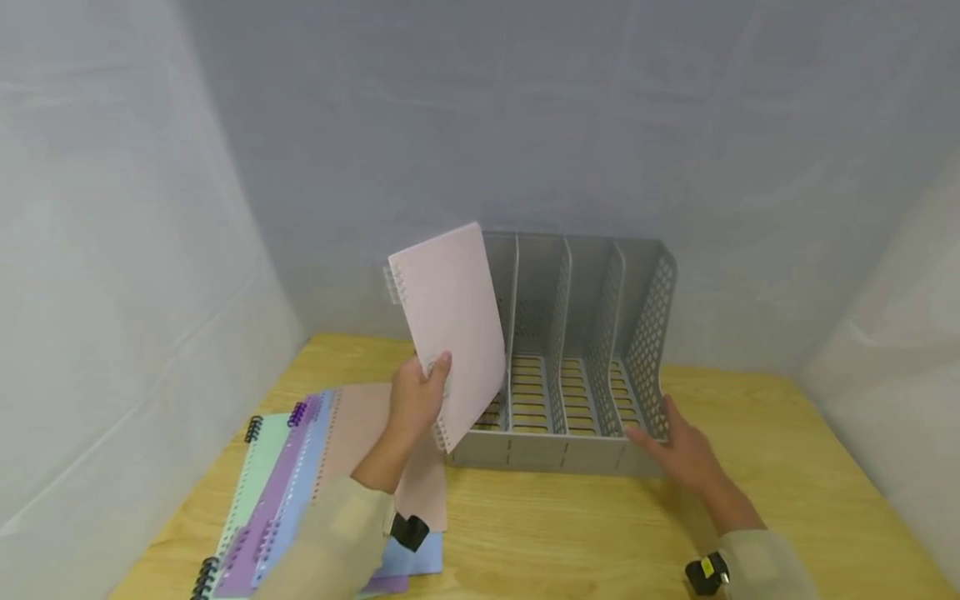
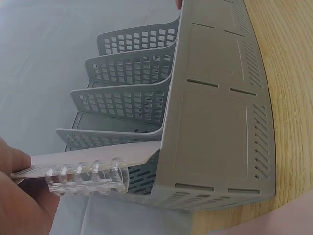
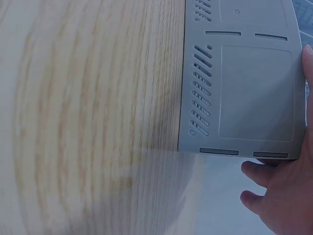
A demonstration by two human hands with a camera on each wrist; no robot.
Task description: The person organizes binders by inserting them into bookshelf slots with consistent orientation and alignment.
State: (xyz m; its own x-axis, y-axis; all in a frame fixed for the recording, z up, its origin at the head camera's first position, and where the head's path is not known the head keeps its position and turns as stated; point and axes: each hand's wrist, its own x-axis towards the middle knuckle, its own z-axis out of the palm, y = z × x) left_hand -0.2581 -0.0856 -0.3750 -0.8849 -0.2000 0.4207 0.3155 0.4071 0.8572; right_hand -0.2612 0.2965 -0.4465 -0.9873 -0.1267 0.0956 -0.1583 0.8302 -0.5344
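A pale pink spiral notebook (image 1: 453, 325) is tilted in front of the leftmost slot of a grey file organizer (image 1: 555, 454). My left hand (image 1: 416, 400) pinches it by its bound edge, thumb on the cover. In the left wrist view, the clear plastic coil (image 2: 88, 177) shows beside the left hand (image 2: 22, 196), and the notebook's far corner lies at the slot's opening. My right hand (image 1: 686, 450) grips the organizer's front right corner, thumb over the front edge and fingers along the outer side. The right wrist view shows this hand (image 3: 288, 191) against the organizer (image 3: 259, 93).
Several spiral notebooks lie overlapped at the table's left: a green one (image 1: 255, 475), a purple one (image 1: 251, 546), a blue one (image 1: 300, 475) and a pinkish-beige one (image 1: 363, 417). Dividers split the organizer into upright slots. White sheeting (image 1: 450, 108) surrounds the wooden table (image 1: 540, 533).
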